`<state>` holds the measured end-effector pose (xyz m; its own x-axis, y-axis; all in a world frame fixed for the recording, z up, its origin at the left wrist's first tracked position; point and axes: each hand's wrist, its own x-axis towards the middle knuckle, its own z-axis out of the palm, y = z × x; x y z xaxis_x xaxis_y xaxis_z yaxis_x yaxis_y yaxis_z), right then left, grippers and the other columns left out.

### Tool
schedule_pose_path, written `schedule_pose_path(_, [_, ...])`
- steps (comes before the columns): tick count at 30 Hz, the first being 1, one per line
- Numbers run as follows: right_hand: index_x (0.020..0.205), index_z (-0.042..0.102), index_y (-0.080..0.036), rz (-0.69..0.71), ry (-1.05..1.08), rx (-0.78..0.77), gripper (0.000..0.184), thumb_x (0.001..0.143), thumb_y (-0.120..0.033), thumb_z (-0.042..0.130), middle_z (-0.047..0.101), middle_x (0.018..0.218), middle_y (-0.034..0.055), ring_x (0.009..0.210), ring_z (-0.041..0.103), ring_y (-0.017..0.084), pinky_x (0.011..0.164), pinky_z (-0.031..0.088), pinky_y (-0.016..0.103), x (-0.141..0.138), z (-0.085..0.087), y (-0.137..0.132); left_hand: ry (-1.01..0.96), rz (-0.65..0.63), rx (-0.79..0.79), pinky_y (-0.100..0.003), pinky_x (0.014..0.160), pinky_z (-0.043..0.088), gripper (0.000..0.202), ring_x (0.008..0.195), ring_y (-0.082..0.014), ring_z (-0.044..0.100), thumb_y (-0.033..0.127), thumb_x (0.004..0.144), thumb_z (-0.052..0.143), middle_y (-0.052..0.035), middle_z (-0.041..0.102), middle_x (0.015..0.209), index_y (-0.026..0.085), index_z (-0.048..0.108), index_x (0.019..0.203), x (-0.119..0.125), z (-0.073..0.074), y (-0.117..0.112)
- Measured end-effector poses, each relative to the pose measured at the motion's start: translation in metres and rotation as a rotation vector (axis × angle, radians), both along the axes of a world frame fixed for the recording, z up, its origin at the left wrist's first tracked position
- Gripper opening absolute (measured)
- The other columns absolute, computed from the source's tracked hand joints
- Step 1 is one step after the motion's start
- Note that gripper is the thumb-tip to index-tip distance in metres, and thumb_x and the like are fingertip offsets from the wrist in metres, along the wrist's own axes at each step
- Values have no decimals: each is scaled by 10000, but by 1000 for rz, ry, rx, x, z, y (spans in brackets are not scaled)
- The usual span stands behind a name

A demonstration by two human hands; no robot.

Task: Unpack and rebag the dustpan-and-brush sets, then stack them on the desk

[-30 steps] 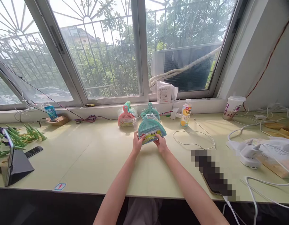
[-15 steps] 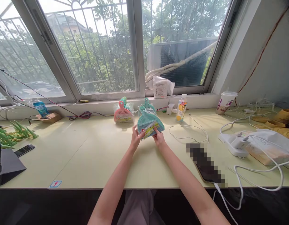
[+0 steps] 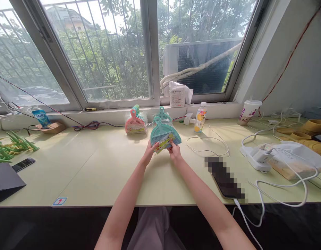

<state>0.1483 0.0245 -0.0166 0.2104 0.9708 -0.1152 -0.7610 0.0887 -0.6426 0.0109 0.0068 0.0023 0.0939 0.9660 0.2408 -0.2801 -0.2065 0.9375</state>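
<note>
Both hands hold a packaged teal mini dustpan-and-brush set just above the pale green table. My left hand grips its lower left edge and my right hand pinches the lower right by the yellow label. Behind it stand a pink-fronted stack of the same sets and another teal set, both near the window sill.
A yellow drink bottle, a white cable loop and a phone lie to the right. A paper cup, power strip and cords sit further right. Green clips, a second phone and a dark stand are at the left.
The camera has tilted down a little, so everything sits higher in view. The teal set has tipped slightly in my hands; both grips stay the same.
</note>
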Motion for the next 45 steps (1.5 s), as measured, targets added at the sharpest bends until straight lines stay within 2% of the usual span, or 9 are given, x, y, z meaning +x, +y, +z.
schedule_pose_path(4, [929, 641, -174, -3, 21, 6, 196, 754, -244, 695, 726, 930, 47, 945, 674, 183, 791, 593, 277, -2, 4, -5, 26, -52, 17, -430, 963, 446, 687, 1149, -278, 553, 323, 636, 787, -103, 601, 1223, 209, 485, 1242, 3, -4, -1])
schedule_pose_path(13, [898, 657, -136, 224, -91, 78, 188, 714, -140, 697, 728, 889, 47, 833, 696, 175, 802, 589, 286, -6, 7, -7, -10, 220, -91, -435, 918, 485, 568, 1130, -304, 561, 403, 645, 756, -114, 616, 1184, 192, 540, 1127, -5, -8, 10])
schedule_pose_path(20, [822, 646, -147, 102, -65, 17, 187, 657, -101, 719, 728, 858, 42, 880, 694, 203, 817, 593, 294, -1, 8, -6, 19, -45, -99, -441, 902, 495, 624, 1153, -299, 555, 465, 666, 751, -112, 571, 1287, 228, 526, 1199, -4, 1, -2])
schedule_pose_path(26, [867, 644, -156, 19, -54, 49, 217, 667, -102, 710, 730, 837, 41, 897, 691, 201, 834, 588, 298, 9, 10, -4, 18, -387, -199, -449, 943, 447, 645, 1093, -305, 608, 649, 776, 540, -137, 558, 1313, 251, 516, 1284, -4, 6, -7])
schedule_pose_path(29, [887, 646, -154, 82, -90, 100, 233, 670, -121, 722, 730, 881, 46, 922, 686, 207, 842, 585, 315, 10, 11, -5, -15, -266, -209, -462, 923, 459, 656, 1123, -315, 586, 677, 770, 516, -145, 581, 1279, 231, 548, 1251, -5, 6, -4])
schedule_pose_path(36, [913, 648, -161, 311, -282, 120, 239, 705, -238, 738, 728, 935, 55, 859, 691, 192, 682, 588, 276, 7, 17, -9, -44, 5, -100, -438, 832, 526, 535, 1045, -309, 610, 364, 669, 723, -122, 649, 1158, 169, 600, 1153, -19, 3, 5])
schedule_pose_path(40, [916, 657, -165, 483, -593, 90, 343, 620, -255, 804, 709, 702, 24, 511, 609, 115, 432, 433, 184, 13, 19, -11, -83, 134, -192, -441, 775, 556, 468, 926, -282, 650, 306, 635, 705, -109, 688, 1027, 141, 618, 1064, -30, 1, 11])
schedule_pose_path(42, [911, 652, -179, 428, -666, 81, 409, 548, -210, 838, 619, 525, -47, 411, 493, 77, 423, 368, 179, 10, 16, -12, -102, 171, -206, -439, 775, 561, 442, 908, -269, 655, 285, 632, 695, -99, 691, 1000, 142, 614, 1042, -32, -1, 14])
schedule_pose_path(45, [848, 626, -229, 143, -800, 55, 388, 526, -249, 841, 502, 451, -100, 457, 462, 97, 491, 357, 201, 0, 7, -11, -98, 153, -186, -455, 796, 556, 420, 909, -257, 655, 278, 654, 682, -98, 679, 1022, 150, 599, 1045, -28, -5, 17])
